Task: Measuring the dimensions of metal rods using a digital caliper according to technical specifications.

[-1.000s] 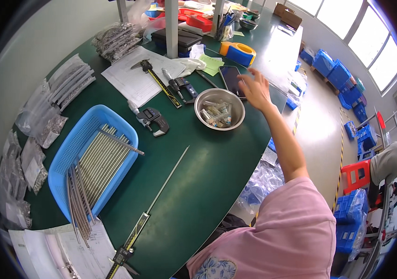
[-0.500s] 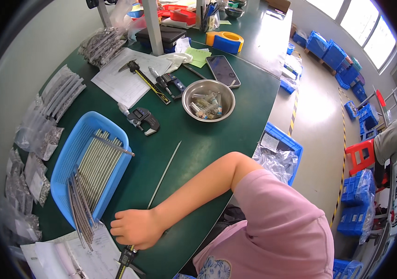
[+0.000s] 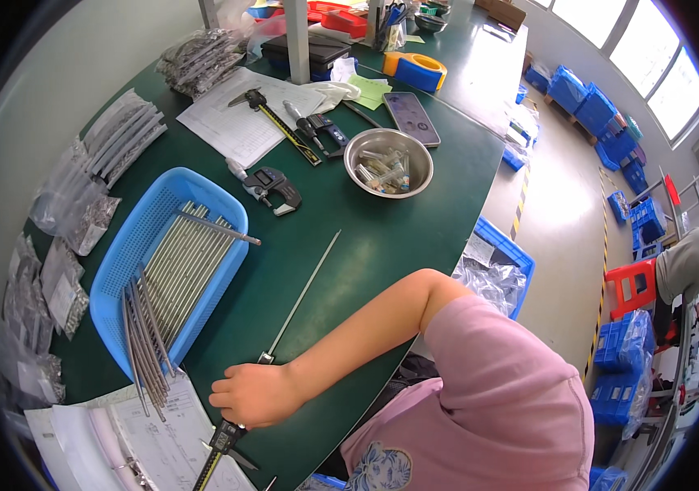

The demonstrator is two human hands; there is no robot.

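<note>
My right hand [image 3: 258,394], back upward and fingers curled, is closed around a digital caliper [image 3: 223,438] low over the green table. The caliper's black display body and yellow-marked beam stick out below the fingers, with a pointed jaw beside them. Above the wrist, the beam's dark end shows, and a thin metal rod [image 3: 307,288] runs from it toward the far side. My palm and fingertips are hidden. My left hand is out of view. Left of my hand stands a blue plastic basket [image 3: 239,214] of metal rods [image 3: 182,260], several darker ones leaning over its near rim.
Beyond lie a micrometer [image 3: 271,188], a second caliper [image 3: 276,123], paper sheets [image 3: 202,123], a phone [image 3: 411,119] and a steel bowl [image 3: 427,173] of small tubes. Bagged parts [image 3: 63,286] line the left wall. An open binder [image 3: 132,466] lies nearest. A blue crate [image 3: 521,255] stands right.
The view has shifted, so the table's things sit higher and farther right. My right hand has drawn slightly nearer with the caliper, and the beam's dark end now shows above the wrist.
</note>
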